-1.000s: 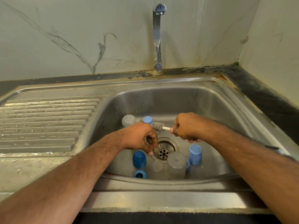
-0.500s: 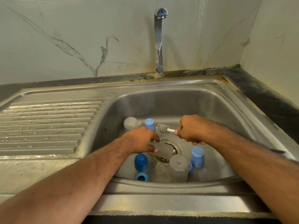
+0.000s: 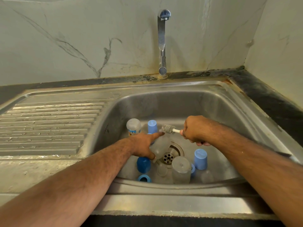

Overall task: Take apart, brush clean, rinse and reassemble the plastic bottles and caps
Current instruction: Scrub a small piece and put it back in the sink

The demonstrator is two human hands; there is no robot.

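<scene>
My left hand (image 3: pixel 144 145) holds a clear plastic bottle (image 3: pixel 161 148) over the drain, its mouth tilted up toward the brush. My right hand (image 3: pixel 195 130) grips the white handle of a grey bottle brush (image 3: pixel 168 128), whose bristle head sits just at the bottle's mouth. In the steel sink (image 3: pixel 188 102) stand another clear bottle with a label (image 3: pixel 133 126), an upturned clear bottle (image 3: pixel 181 169), light blue caps (image 3: pixel 152 126) (image 3: pixel 200 158), a dark blue cap (image 3: pixel 143 164) and a blue ring (image 3: pixel 144 178).
A chrome tap (image 3: pixel 162 41) rises behind the sink, no water running. The ribbed drainboard (image 3: pixel 49 125) lies to the left. A dark counter edge (image 3: pixel 270 99) runs along the right wall. The drain strainer (image 3: pixel 168 157) is in the basin's middle.
My left hand picked a clear bottle up from the sink floor and tilted its mouth toward the brush. The right hand with the brush stayed about where it was.
</scene>
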